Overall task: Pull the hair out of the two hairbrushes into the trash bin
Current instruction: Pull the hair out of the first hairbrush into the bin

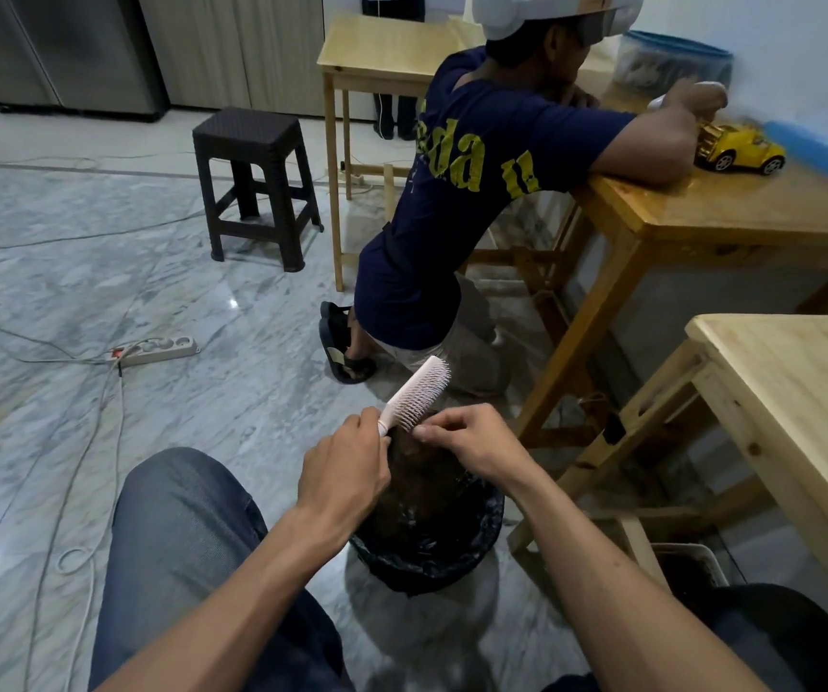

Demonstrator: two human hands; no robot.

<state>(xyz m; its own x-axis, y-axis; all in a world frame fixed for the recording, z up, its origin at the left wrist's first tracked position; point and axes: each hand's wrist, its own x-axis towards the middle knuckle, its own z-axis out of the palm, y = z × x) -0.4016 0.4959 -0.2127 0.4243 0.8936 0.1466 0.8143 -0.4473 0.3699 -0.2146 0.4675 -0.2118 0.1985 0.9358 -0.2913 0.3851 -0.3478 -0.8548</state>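
The pale pink hairbrush (416, 395) at centre frame looks like smooth matt plastic. Below it, the round trash bin (429, 541) wears a glossy, crinkled black plastic liner. The grey marble floor (102, 272) on the left is polished. The varnished wooden table (731, 212), upper right, shines.

dim, cool indoor light | floor (102, 272) glare | edges bowed (blue smear upper right)
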